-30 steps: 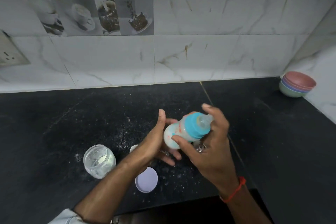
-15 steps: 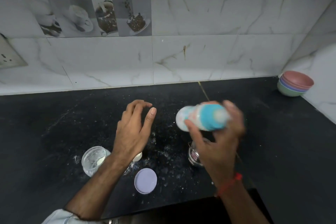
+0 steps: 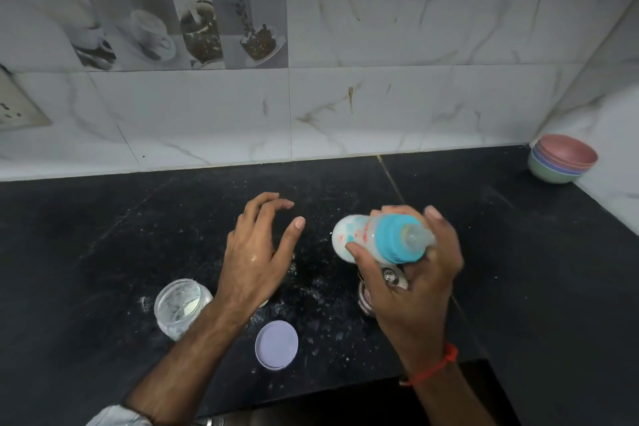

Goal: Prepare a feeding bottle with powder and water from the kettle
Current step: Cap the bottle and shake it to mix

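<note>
The feeding bottle (image 3: 359, 237) holds white liquid, has a blue collar and a clear teat, and lies tilted on its side above the black counter (image 3: 536, 270). My right hand (image 3: 411, 273) grips it around the collar, teat toward me. My left hand (image 3: 257, 249) hovers to its left, fingers spread and curled, holding nothing. A clear powder jar (image 3: 181, 306) stands uncapped by my left wrist. Its lilac lid (image 3: 276, 344) lies flat near the counter's front edge. A steel vessel (image 3: 377, 290) sits mostly hidden under my right hand.
Stacked coloured bowls (image 3: 562, 159) stand in the far right corner against the marble wall. White powder is scattered over the counter between my hands. A wall socket (image 3: 17, 107) is at the left edge. The counter's front edge runs just below the lid.
My left hand let go of the bottle and moved left. My right hand carried the bottle right and tipped it so the teat now points toward me.
</note>
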`<move>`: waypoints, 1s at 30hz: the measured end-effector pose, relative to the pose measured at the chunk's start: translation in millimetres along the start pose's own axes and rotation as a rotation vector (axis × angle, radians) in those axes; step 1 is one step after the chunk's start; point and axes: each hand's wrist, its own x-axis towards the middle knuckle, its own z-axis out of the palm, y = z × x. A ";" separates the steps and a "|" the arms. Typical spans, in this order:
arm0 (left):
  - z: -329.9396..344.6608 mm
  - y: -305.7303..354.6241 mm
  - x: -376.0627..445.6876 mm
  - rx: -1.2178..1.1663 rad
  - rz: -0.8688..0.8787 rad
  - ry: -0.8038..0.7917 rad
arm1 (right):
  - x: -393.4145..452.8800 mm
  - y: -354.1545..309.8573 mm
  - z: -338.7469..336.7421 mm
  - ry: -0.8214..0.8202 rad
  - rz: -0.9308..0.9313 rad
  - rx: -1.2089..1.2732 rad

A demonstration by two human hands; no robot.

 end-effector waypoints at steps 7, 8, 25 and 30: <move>9.4 -6.9 -8.4 -0.034 0.056 0.021 | 5.9 -3.8 -6.6 -0.012 0.124 0.022; 9.4 -8.8 -8.0 -0.025 0.061 0.025 | 8.4 -4.0 -8.3 0.038 0.054 0.068; 4.9 -13.3 -5.2 0.050 0.115 0.029 | 20.4 -13.1 -11.3 -0.001 0.102 0.015; 8.8 -10.4 -11.0 0.054 0.102 0.006 | 16.8 -5.1 -6.2 -0.147 0.235 -0.107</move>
